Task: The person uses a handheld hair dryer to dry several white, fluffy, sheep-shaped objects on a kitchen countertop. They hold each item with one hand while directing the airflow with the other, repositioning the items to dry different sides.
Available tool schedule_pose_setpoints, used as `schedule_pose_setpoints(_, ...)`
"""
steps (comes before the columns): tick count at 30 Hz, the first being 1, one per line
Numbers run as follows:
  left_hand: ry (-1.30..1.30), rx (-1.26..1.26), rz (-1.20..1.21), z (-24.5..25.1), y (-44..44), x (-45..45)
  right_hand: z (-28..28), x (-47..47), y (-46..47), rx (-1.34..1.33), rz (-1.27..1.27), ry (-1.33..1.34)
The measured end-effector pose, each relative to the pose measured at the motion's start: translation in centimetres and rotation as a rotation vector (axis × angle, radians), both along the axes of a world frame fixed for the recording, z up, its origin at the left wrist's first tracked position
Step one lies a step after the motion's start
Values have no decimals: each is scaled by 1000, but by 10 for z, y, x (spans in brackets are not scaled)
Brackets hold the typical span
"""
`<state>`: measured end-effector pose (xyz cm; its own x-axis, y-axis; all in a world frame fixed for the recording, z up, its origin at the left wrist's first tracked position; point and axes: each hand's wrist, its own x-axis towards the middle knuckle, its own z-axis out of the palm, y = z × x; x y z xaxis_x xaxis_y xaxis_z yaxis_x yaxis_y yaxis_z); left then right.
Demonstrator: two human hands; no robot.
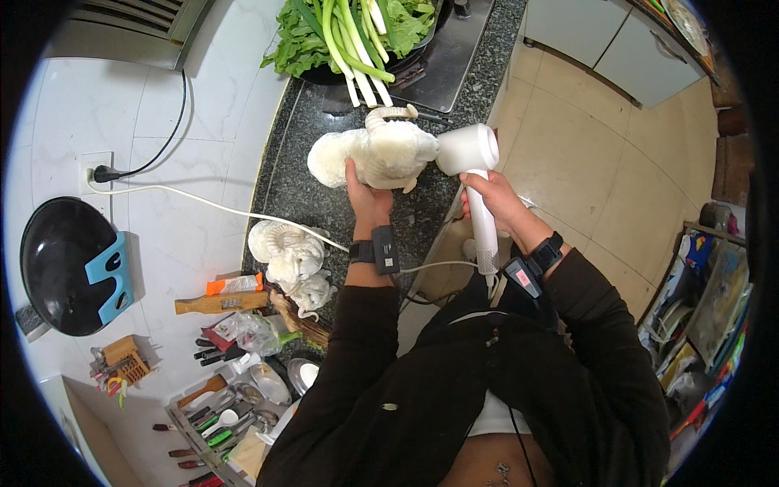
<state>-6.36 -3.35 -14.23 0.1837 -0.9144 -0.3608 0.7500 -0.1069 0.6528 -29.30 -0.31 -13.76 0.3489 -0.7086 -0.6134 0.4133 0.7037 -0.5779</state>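
Observation:
My left hand (368, 198) holds a white ram figurine (395, 149) with curled horns from below, over the dark granite counter (304, 122). In my right hand (493, 195) is a white hair dryer (465, 152), gripped by its handle. One end of the dryer's head is close against the right end of the figurine; whether they touch I cannot tell. A white cable (213, 207) runs from the wall socket past my left wrist to the dryer's handle. More white horned figurines (292, 255) stand on the counter to the left of my left forearm.
Green onions (359, 49) and leafy greens (283, 45) lie at the cooktop (453, 67), beyond the figurine. A black wok (67, 262) hangs on the tiled wall. Knives and kitchen utensils (228, 420) fill the lower left. A loaded shelf rack (700, 304) stands at right.

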Motion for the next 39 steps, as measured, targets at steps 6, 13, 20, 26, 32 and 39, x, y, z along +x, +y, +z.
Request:
schedule_pose_setpoints(6, -93, 132, -29, -3, 3, 6, -6, -6, 1, 37, -96, -32)
schedule_pose_setpoints(13, -854, 491, 32, 32, 24, 54, -12, -22, 10, 68, -101, 20)
schedule_pose_setpoints(20, -2505, -133, -630, 69, -18, 51, -7, -22, 26, 73, -124, 35)
schedule_pose_setpoints(26, -2447, -359, -841, 71, -37, 40, 1, -31, 47, 103, -144, 39)
schedule_pose_setpoints(32, -2423, -434, -818, 70, -30, 17, 4, -44, 58, 64, -116, 54)
schedule_pose_setpoints(39, -2381, -161, -855, 75, -16, -8, 2, -57, 69, 76, -99, -26)
